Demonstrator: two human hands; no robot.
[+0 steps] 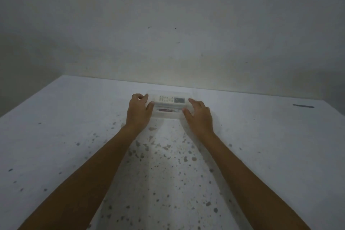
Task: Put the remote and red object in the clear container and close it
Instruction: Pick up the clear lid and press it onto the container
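A clear plastic container [169,115] sits on the white speckled table near the far wall. Inside it lie a white remote [170,99] along the far side and a thin red object [165,110] nearer to me. My left hand [139,110] grips the container's left end, thumb and fingers curled around it. My right hand [198,115] rests at the right end, fingers spread and touching the container's edge. Whether a lid is on the container I cannot tell.
The white speckled table [168,173] runs up to a pale wall [168,24] just behind the container. A dark thin object [303,106] lies far right near the table's back edge.
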